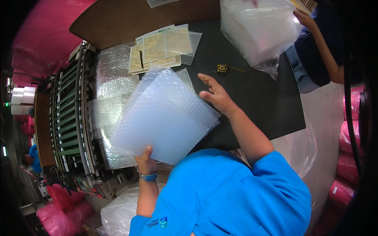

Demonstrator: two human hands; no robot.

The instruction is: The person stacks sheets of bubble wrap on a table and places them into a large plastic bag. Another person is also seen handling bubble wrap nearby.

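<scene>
Currently, head view: stack of bubble wrap sheets (157, 122) held up at a slant over the near left part of the dark desk (260, 104), translucent, corners not quite lined up. Left hand (146, 162) grips the stack at its lower edge, thumb on the upper face, other fingers hidden beneath. Blue wristband (148, 177) just below that hand. Right hand (214, 93) open, fingers apart, near the stack's upper right edge; cannot tell whether any finger touches it. Beyond the stack, papers (136, 67) lie overlapping, a dark pen (141, 59) on them, a clear bubble sheet (192, 49) partly covering their right side. To the left, a shiny bubble wrap layer (112, 76) spreads beside and partly under the papers, reaching to a roller machine (67, 114) with green slats. Tape measure (222, 69), yellow and black, lies beyond the right hand, a thin strip running off to its right. Far right corner: big clear plastic bag (258, 33), a co-worker's hand (305, 19) at its upper right side. Pink wrapped rolls (65, 214) at lower left; more pink rolls (344, 192) along the right rim.
</scene>
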